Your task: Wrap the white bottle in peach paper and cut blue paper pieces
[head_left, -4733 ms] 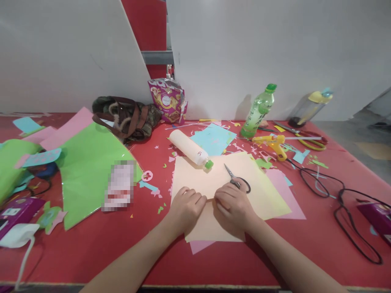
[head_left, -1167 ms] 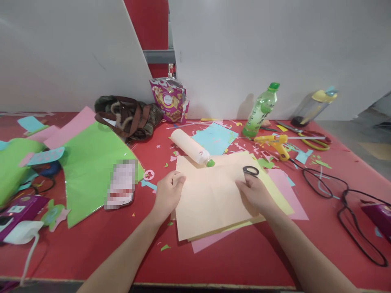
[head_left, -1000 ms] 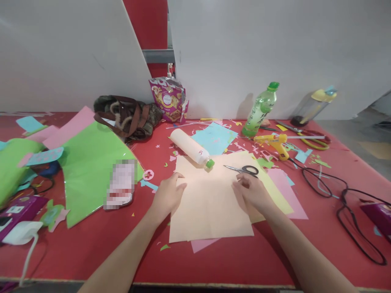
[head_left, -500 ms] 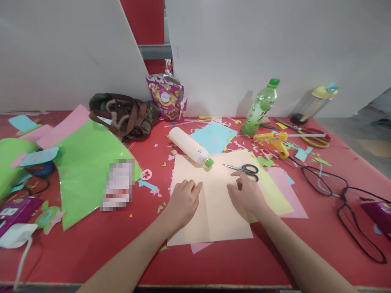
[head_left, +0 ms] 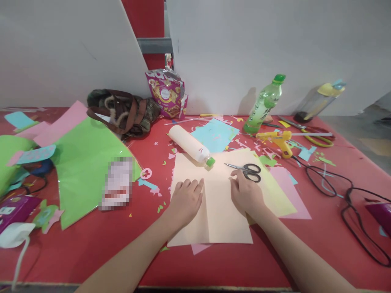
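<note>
A cream sheet of paper (head_left: 220, 219) with a crease down its middle lies on the red table. My left hand (head_left: 187, 199) rests palm down on its left half, fingers stretched out, holding nothing. On the right half lies my right hand (head_left: 247, 193), its fingers loosely bent and apart. Its fingertips are beside the black-handled scissors (head_left: 252, 167), which lie on the paper with blades pointing left; whether they touch the handle I cannot tell. A white bottle with a green cap (head_left: 191, 144) lies on its side across the paper's top edge.
Yellow and pink sheets stick out under the cream paper. A green drink bottle (head_left: 264, 106), yellow glue gun (head_left: 276, 140) and its black cable (head_left: 345, 199) are at the right. Green sheet (head_left: 82, 175), camouflage bag (head_left: 122, 114) and snack bag (head_left: 168, 93) are at the left and back.
My right hand has shifted slightly, its fingers drawn closer together beside the scissors. My left hand stays on the paper. The view has moved a little.
</note>
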Available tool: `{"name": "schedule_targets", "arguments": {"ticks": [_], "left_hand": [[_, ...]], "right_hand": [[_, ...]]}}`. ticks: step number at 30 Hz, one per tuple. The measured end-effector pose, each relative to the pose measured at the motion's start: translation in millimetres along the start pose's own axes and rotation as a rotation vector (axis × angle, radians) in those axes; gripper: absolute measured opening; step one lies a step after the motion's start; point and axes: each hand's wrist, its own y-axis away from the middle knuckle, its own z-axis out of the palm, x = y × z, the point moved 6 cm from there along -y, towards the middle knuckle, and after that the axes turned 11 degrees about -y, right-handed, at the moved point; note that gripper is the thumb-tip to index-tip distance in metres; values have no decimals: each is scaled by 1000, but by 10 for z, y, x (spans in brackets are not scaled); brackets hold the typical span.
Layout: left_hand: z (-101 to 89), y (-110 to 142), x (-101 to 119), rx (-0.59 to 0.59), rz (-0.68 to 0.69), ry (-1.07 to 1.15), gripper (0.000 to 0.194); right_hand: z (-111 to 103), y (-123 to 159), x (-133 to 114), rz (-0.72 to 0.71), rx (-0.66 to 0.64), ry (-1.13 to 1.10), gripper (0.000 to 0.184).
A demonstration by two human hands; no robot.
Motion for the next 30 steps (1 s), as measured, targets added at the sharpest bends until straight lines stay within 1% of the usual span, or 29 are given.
{"name": "schedule_targets", "arguments": {"ticks": [3, 8, 15, 19, 21, 24, 27, 28, 30], "left_hand": [[2, -3, 12, -2, -4, -24, 40], [7, -1, 25, 5, -24, -46, 39], [12, -2, 30, 14, -36, -50, 40], [22, 10, 30, 1, -44, -42, 41], [26, 19, 18, 10, -64, -31, 41], [14, 28, -6, 49, -85, 20, 39], [-23, 36, -10, 97, -48, 128, 36], [-29, 42, -6, 97, -26, 163, 37], [-11, 59, 9, 52, 18, 212, 42]], "right_hand": [[26, 11, -5, -28, -50, 37, 17], [27, 17, -18, -49, -95, 80, 16], [23, 34, -23, -75, -128, 26, 16], [-44, 20, 18, -24, -85, -122, 15], [-76, 8, 39, -1, -81, -203, 20], [-97, -10, 58, 19, -85, -259, 28], [-110, -29, 60, 6, -24, -291, 30], [-111, -35, 59, -4, 2, -295, 29], [-106, -46, 57, -31, 46, -290, 28]]}}
